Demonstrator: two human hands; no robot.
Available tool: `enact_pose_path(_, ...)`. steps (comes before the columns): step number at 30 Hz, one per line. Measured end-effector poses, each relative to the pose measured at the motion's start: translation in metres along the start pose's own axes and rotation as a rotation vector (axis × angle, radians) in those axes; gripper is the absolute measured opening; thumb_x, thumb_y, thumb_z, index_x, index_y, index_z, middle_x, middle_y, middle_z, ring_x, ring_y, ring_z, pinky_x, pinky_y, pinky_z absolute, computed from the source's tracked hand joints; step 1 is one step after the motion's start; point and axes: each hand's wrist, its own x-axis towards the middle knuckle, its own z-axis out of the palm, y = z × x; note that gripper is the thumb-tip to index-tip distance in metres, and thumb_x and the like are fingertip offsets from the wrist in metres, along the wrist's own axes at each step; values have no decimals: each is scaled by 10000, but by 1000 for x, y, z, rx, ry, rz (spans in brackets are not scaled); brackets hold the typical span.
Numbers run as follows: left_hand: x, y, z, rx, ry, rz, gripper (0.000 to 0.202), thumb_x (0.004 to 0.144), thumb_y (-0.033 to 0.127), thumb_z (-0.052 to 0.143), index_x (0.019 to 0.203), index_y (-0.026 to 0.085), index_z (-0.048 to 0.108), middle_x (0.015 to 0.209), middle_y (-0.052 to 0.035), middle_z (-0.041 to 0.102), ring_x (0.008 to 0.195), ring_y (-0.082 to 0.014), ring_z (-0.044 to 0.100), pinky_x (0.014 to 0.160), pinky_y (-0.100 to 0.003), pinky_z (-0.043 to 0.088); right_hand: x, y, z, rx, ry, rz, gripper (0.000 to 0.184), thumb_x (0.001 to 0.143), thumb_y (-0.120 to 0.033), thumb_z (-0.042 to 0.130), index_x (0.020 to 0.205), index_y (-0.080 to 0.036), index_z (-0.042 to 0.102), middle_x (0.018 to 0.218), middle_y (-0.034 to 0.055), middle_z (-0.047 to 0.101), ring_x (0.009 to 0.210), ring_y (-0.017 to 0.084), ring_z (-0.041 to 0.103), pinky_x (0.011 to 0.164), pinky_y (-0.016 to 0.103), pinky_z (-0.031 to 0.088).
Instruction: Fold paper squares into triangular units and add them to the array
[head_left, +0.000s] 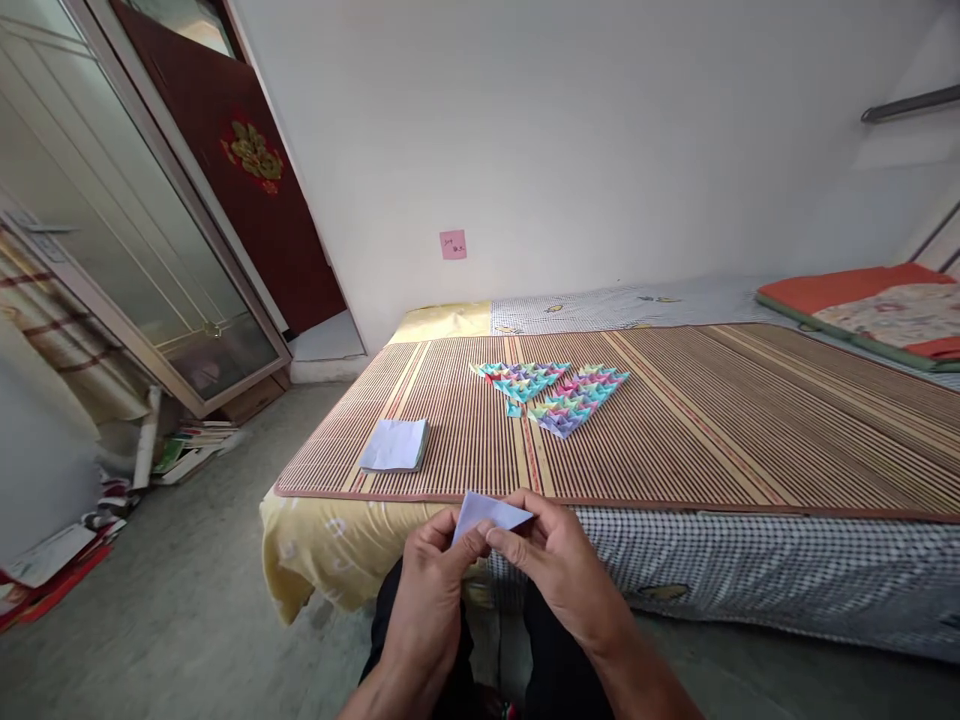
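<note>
A sheet of pale purple paper [487, 512], folded into a triangle, is held up just in front of the bed's near edge. My left hand [439, 560] pinches its left side, with the thumb on the lower edge. Gripping the right side is my right hand [551, 550], its thumb close to the left thumb and its fingers behind the paper. Beyond them on the mat lie colourful folded paper pieces grouped in two patches, a left patch [525, 378] and a right patch [577, 400]. One small turquoise folded piece [514, 409] lies apart, near both patches.
A stack of square paper [395, 444] rests on the striped mat [675, 430] at the left. Folded orange bedding [847, 290] lies at the far right of the bed. A pink note [453, 245] is stuck on the wall. Books [195, 445] sit on the floor by the glass door.
</note>
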Motion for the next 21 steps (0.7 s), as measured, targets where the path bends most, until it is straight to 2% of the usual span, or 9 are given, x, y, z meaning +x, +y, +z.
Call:
enact_pose_path(4,-2,-2,2,-38,45,-9,235,720,350,906,708,168,757,712,-5,629,709,-152,516,700,-252,439,1,4,4,-34,82,-20,375,811,-501,863,841,-175,680,739,-18,615,693,137,553,652,245,458)
enact_pose_path(8,-2,-2,3,-25,37,-10,259,723,372,898,722,156,754,704,-5,610,715,-149,489,708,-249,426,1,6,2,-111,118,-40,436,843,-583,799,778,-179,649,650,-34,539,596,118,464,553,240,390)
enact_pose_path(12,-1,-1,2,0,27,-23,313,721,399,889,665,154,702,657,0,580,671,-140,456,670,-247,397,0,5,-11,-189,162,-74,463,876,-602,749,718,-185,623,604,-43,482,562,117,427,532,250,370)
enact_pose_path(15,0,0,1,56,1,-7,397,732,428,873,582,171,610,624,3,546,651,-139,430,648,-253,372,-1,1,-24,-225,193,-92,435,908,-578,719,732,-190,635,626,-31,511,583,131,470,559,262,401)
enact_pose_path(19,0,1,0,183,-90,-26,404,742,467,858,629,166,615,628,14,505,641,-133,381,631,-258,326,-3,-9,-25,-298,82,-90,300,926,-498,722,936,-199,716,834,25,676,754,179,599,693,295,483)
enact_pose_path(21,0,1,1,240,-149,-66,412,723,487,871,669,158,629,628,27,467,626,-122,337,605,-257,283,-4,-12,-20,-381,29,-123,254,933,-456,717,905,-203,725,822,18,671,746,175,584,693,295,470)
